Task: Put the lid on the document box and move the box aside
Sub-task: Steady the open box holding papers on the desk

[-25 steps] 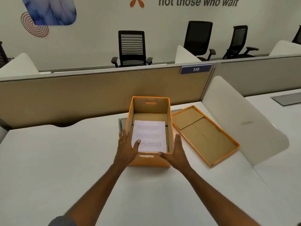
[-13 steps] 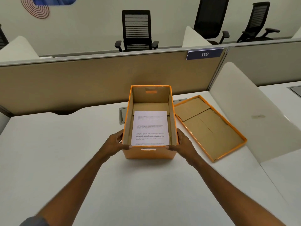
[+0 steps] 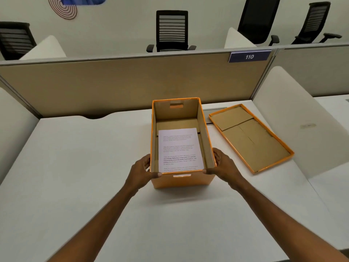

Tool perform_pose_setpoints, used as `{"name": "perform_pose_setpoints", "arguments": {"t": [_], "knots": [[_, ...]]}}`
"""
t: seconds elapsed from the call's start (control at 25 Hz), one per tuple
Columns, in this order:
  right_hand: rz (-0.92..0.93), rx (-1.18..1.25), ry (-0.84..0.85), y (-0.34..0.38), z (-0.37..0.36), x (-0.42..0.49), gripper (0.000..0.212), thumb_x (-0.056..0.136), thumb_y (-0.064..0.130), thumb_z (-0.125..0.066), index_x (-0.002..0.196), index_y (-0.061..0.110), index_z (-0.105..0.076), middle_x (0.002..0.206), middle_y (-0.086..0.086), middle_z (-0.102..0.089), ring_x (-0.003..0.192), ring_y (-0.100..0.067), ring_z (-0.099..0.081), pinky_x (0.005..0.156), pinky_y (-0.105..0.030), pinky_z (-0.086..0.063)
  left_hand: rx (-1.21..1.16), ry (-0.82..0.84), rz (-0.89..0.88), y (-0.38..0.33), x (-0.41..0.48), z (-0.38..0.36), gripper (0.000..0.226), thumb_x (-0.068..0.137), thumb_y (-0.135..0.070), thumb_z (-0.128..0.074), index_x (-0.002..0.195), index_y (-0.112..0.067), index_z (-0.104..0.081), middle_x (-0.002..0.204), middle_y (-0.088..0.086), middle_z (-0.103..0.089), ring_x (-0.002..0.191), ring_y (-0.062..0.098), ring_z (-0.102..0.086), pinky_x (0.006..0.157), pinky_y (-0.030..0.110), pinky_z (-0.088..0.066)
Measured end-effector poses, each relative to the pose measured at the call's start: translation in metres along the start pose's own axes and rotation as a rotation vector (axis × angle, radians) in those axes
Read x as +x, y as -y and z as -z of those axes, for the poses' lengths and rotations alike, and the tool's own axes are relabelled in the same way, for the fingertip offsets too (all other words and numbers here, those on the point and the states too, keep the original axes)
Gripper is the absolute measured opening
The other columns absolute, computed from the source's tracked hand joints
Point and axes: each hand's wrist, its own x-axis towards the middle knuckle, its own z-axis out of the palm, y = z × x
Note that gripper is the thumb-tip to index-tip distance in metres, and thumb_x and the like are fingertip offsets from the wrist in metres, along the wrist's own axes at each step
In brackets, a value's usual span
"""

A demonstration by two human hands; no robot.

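The left hand [image 3: 140,172] and right hand [image 3: 223,167] clasp the near corners of the open orange document box [image 3: 182,179] on the white desk [image 3: 85,167], printed paper [image 3: 180,150] inside, while the lid [image 3: 251,138] lies upturned just beside its right.

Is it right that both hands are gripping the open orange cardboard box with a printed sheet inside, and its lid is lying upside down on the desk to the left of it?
Not quite: the head view shows the orange cardboard lid lying upside down to the right of the open orange cardboard box, not the left. The rest holds: both hands, left and right, grip the box, with the printed sheet inside.
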Motion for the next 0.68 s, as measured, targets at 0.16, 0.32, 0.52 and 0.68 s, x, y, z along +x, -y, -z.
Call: {"name": "perform_pose_setpoints", "arguments": {"t": [0.16, 0.32, 0.52, 0.68], "knots": [[0.004, -0.041, 0.0, 0.0, -0.025, -0.052, 0.088, 0.072, 0.01, -0.089, 0.146, 0.02, -0.044, 0.138, -0.003, -0.063, 0.113, -0.014, -0.055, 0.085, -0.024, -0.051, 0.061, -0.019, -0.034, 0.016, -0.054, 0.01, 0.082, 0.07, -0.01, -0.089, 0.142, -0.021, -0.052, 0.13, -0.012, -0.061, 0.119, 0.008, -0.058, 0.083, 0.003, -0.047], [-0.005, -0.045, 0.017, -0.005, -0.049, -0.098, 0.085, 0.071, 0.011, -0.089, 0.144, 0.02, -0.046, 0.138, -0.003, -0.063, 0.114, -0.016, -0.057, 0.079, -0.017, -0.05, 0.095, -0.014, -0.047, 0.035, -0.099, 0.02, 0.076, 0.07, -0.012, -0.089, 0.137, -0.022, -0.055, 0.125, -0.012, -0.064, 0.117, 0.009, -0.06, 0.076, -0.002, -0.046], [-0.019, -0.061, 0.025, -0.002, -0.068, -0.124, 0.083, 0.075, 0.012, -0.087, 0.145, 0.016, -0.044, 0.141, -0.007, -0.06, 0.128, -0.028, -0.056, 0.1, -0.042, -0.053, 0.144, -0.003, -0.025, 0.047, -0.126, 0.024, 0.074, 0.073, -0.015, -0.088, 0.139, -0.019, -0.054, 0.134, -0.002, -0.064, 0.119, 0.014, -0.06, 0.085, 0.01, -0.046], [-0.024, -0.072, 0.08, -0.002, -0.068, -0.124, 0.093, 0.08, 0.019, -0.084, 0.155, 0.017, -0.03, 0.154, -0.009, -0.048, 0.141, -0.032, -0.045, 0.111, -0.051, -0.046, 0.233, 0.035, -0.031, 0.043, -0.126, 0.025, 0.081, 0.077, -0.031, -0.086, 0.145, -0.018, -0.044, 0.144, 0.005, -0.057, 0.128, 0.021, -0.056, 0.096, 0.03, -0.049]]}}
